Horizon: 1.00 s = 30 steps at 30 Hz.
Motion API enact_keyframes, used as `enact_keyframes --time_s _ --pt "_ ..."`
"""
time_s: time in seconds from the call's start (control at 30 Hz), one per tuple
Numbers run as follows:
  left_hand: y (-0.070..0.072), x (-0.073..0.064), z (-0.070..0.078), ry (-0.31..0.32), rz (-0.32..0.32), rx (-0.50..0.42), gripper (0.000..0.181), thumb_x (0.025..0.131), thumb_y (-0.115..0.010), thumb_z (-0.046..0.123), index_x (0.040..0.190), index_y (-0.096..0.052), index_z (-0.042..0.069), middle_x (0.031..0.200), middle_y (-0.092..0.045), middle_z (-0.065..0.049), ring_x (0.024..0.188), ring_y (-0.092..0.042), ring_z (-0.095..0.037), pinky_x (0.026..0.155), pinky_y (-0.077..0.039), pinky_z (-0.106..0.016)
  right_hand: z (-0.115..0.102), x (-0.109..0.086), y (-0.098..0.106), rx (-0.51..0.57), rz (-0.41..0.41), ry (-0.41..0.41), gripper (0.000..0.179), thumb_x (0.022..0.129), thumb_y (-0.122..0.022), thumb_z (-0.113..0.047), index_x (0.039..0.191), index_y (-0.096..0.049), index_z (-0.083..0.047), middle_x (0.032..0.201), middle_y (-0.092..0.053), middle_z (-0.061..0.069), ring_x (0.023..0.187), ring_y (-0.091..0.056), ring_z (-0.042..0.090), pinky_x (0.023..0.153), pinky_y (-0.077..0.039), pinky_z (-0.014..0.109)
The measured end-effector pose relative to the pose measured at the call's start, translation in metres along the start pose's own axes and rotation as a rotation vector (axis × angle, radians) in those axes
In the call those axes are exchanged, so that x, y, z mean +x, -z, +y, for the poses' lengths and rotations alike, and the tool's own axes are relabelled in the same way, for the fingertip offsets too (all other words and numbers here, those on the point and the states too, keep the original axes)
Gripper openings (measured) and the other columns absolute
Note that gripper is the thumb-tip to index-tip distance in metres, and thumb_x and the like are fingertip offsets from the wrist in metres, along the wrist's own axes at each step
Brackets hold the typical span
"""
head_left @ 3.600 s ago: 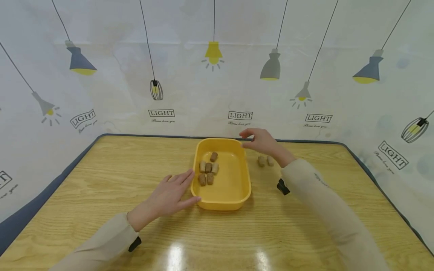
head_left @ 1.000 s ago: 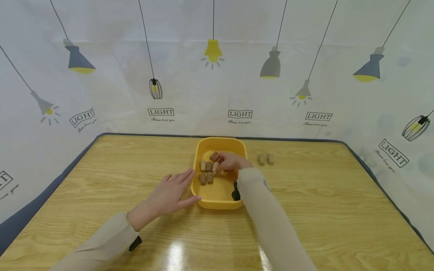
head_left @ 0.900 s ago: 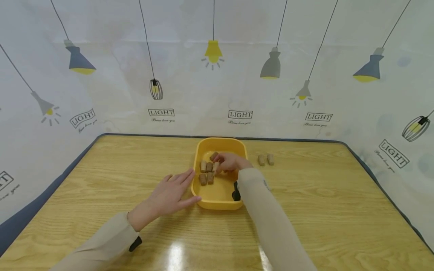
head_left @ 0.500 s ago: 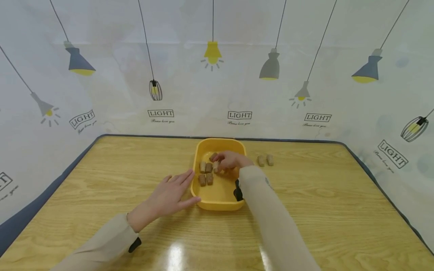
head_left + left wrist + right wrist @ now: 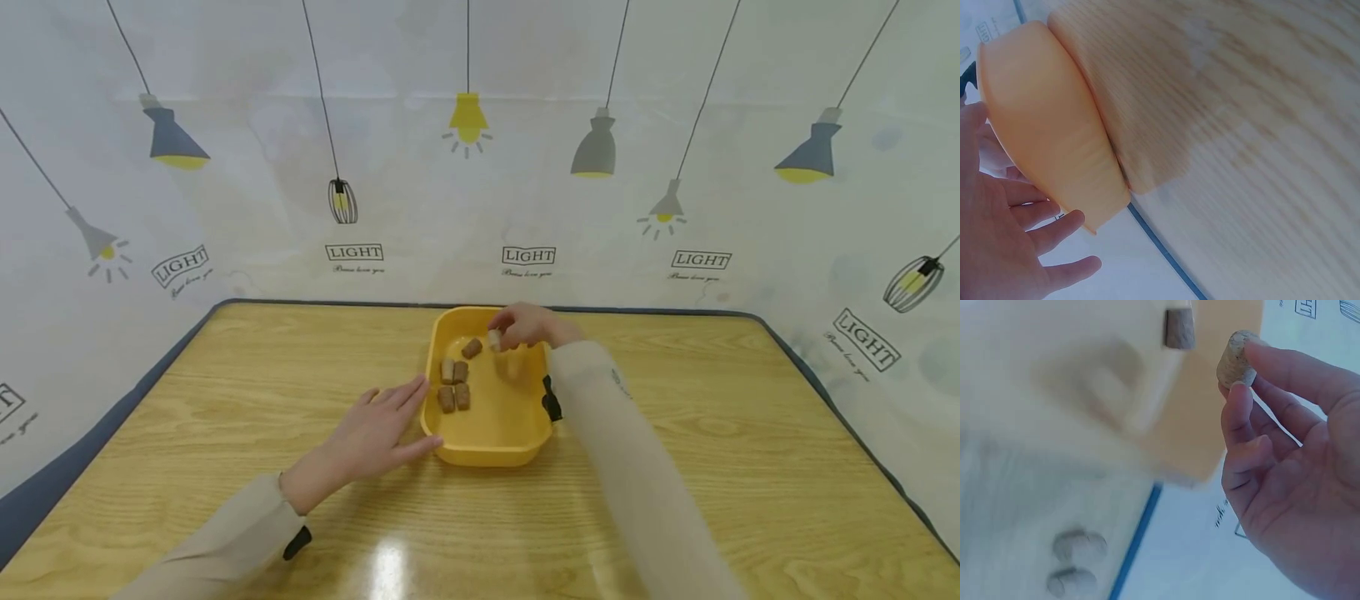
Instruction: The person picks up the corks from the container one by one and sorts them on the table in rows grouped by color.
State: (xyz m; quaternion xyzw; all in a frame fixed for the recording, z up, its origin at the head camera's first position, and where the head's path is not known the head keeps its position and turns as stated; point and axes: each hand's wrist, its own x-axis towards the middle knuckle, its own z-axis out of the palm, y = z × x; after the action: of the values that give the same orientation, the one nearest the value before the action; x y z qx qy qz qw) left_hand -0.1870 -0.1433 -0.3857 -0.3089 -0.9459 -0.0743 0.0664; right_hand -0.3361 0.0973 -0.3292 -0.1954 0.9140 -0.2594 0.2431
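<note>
Lamp-print backdrop [image 5: 420,200], pale w/ LIGHT lettering, stands behind wood-grain desk [image 5: 300,358].

Held cork [image 5: 494,340]: light tan, raised above far R part of yellow tray [image 5: 487,457], pinched betw. thumb & fingertips of R hand [image 5: 525,325]. Tip grip prob. b/c the pc is small & it keeps the palm clear of the others (R wrist view shows the pinch best).

5 others lie in tray: lone cork [image 5: 472,347], brown, tilted, toward far end; pale cork [image 5: 447,371] & dark cork [image 5: 461,372] side by side; then near-left cork [image 5: 446,399] & near-right cork [image 5: 462,396], both brown, paired just nearer the person.

L hand [image 5: 371,432] rests along tray's L side, fingers spread, grasping nothing; prob. there to stop tray sliding.

Outside, R of tray, 2 loose corks [image 5: 1079,547] on desk, close together, blurry in R wrist view; not visible in head view, prob. behind R sleeve [image 5: 622,417].

Vs. 0.5 s ago: held cork was down in tray, R of dark cork, w/ R hand low beside it; now it's up, hand shifted toward far R. L hand, tray, other 5: approx. same spots.
</note>
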Motion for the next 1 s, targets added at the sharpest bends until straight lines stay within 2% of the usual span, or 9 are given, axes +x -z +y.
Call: enact_keyframes --time_s 0.17,0.37,0.67,0.83,1.0 --pt "0.000 0.000 0.000 0.000 -0.003 0.005 0.078 0.086 -0.033 0.061 0.137 -0.027 0.001 0.140 -0.028 -0.012 0.122 -0.033 -0.028 0.093 -0.026 -0.052 0.005 -0.008 0.013 -0.041 -0.001 -0.003 0.043 0.081 -0.060 -0.016 0.122 -0.051 -0.007 0.109 -0.052 0.010 0.091 -0.050 0.022 0.079 -0.041 0.038" --pt "-0.001 0.000 -0.001 -0.002 -0.004 0.005 0.079 0.086 -0.033 0.061 0.137 -0.027 0.001 0.140 -0.028 -0.012 0.122 -0.033 -0.028 0.093 -0.026 -0.052 0.018 -0.018 0.024 -0.070 0.006 0.040 0.045 0.082 -0.059 -0.017 0.124 -0.048 -0.003 0.118 -0.049 0.013 0.094 -0.049 0.025 0.076 -0.042 0.040" --pt "-0.001 -0.001 -0.001 -0.008 0.006 -0.002 0.078 0.086 -0.034 0.059 0.137 -0.027 0.001 0.139 -0.028 -0.013 0.122 -0.033 -0.028 0.093 -0.026 -0.052 0.037 -0.030 0.034 -0.148 0.098 0.171 0.041 0.081 -0.058 -0.010 0.120 -0.051 0.002 0.114 -0.053 0.015 0.106 -0.045 0.029 0.088 -0.036 0.041" --pt "-0.001 0.000 -0.001 -0.006 0.002 0.003 0.078 0.086 -0.033 0.060 0.137 -0.027 0.001 0.140 -0.028 -0.012 0.122 -0.032 -0.026 0.093 -0.026 -0.052 0.045 -0.041 0.036 -0.157 0.124 0.215 0.040 0.080 -0.058 -0.007 0.118 -0.051 0.003 0.113 -0.053 0.017 0.105 -0.046 0.030 0.086 -0.038 0.042" --pt "-0.001 0.000 -0.001 -0.008 -0.002 0.002 0.078 0.086 -0.033 0.060 0.137 -0.027 0.001 0.140 -0.027 -0.011 0.123 -0.032 -0.026 0.093 -0.026 -0.052 0.058 -0.050 0.036 -0.151 0.150 0.223 0.041 0.080 -0.060 -0.008 0.118 -0.051 0.005 0.113 -0.053 0.018 0.104 -0.046 0.031 0.084 -0.040 0.041"
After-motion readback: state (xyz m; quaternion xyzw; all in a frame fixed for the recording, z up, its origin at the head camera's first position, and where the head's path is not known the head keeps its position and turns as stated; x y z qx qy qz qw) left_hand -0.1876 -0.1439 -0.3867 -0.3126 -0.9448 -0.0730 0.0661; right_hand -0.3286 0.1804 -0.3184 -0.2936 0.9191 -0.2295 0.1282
